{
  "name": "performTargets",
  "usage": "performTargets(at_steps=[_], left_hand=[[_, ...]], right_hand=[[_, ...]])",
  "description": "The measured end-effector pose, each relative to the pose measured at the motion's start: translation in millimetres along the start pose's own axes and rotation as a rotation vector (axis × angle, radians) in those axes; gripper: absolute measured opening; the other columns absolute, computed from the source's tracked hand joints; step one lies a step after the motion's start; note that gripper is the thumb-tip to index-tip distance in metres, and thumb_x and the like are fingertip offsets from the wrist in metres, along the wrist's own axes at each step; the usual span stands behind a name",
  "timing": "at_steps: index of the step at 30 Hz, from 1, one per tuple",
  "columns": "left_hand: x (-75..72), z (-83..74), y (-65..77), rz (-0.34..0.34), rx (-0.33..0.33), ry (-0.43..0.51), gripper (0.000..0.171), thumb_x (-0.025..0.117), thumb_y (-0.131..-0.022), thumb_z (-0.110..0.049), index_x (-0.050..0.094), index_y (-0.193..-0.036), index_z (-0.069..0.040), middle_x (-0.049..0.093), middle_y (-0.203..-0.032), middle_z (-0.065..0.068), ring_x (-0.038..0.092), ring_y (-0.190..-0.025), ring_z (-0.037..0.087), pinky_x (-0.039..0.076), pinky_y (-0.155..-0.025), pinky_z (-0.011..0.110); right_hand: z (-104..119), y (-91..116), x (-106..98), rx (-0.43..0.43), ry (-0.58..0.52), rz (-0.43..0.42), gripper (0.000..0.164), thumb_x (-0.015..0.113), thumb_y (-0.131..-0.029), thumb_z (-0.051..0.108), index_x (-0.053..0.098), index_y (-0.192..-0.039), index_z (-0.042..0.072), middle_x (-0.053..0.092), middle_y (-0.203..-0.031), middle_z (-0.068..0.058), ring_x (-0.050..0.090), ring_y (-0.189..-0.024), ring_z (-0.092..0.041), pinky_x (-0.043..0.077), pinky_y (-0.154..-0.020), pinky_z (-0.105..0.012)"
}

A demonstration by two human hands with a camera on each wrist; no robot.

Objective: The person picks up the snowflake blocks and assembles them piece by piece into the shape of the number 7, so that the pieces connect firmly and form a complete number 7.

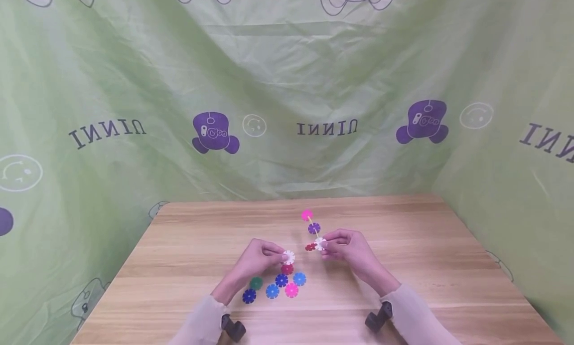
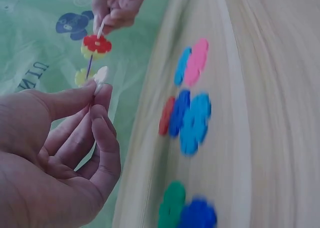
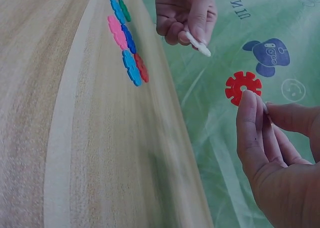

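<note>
White discs (image 1: 291, 256), edges pinched in the narrow grip of left hand (image 1: 262, 256) and right hand (image 1: 352, 249), have a gap between.

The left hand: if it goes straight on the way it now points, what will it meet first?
Probably the red disc by the right hand. The left hand leads with its white disc, but depth is unclear, so it could pass beside.

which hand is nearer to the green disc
Left. The left hand, pinching a white disc, is raised just beyond the green disc; the right hand is farther off to the right, holding linked discs.
</note>
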State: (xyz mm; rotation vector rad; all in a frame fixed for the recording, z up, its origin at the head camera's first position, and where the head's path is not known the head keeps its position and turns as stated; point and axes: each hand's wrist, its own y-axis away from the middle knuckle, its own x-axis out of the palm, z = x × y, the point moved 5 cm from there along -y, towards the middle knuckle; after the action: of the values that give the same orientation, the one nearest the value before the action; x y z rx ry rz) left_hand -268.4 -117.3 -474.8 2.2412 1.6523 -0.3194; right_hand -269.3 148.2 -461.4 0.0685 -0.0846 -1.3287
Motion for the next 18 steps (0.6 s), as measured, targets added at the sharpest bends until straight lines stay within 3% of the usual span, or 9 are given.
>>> performTargets(at_steps=[8, 18], left_hand=[[17.1, -6.9, -6.2, 0.000, -0.008, 0.102, 0.023, 0.083, -0.090, -0.021, 0.080, -0.107, -0.005, 0.083, -0.098, 0.012, 0.080, -0.089, 0.022, 0.065, -0.081, 0.033], [22.2, -10.5, -10.0, -0.007, -0.025, 0.143, 0.025, 0.083, -0.090, -0.022, 0.080, -0.108, -0.005, 0.083, -0.095, 0.009, 0.078, -0.086, 0.019, 0.063, -0.079, 0.033]], right_hand=[[0, 1, 0, -0.011, 0.000, 0.010, 0.032, 0.068, -0.097, 0.000, 0.061, -0.125, -0.013, 0.079, -0.102, -0.013, 0.079, -0.095, -0.029, 0.065, -0.088, -0.035], [0, 1, 1, -0.013, -0.007, 0.019, 0.032, 0.067, -0.096, 0.000, 0.061, -0.125, -0.013, 0.079, -0.101, -0.012, 0.079, -0.094, -0.028, 0.066, -0.088, -0.035]])
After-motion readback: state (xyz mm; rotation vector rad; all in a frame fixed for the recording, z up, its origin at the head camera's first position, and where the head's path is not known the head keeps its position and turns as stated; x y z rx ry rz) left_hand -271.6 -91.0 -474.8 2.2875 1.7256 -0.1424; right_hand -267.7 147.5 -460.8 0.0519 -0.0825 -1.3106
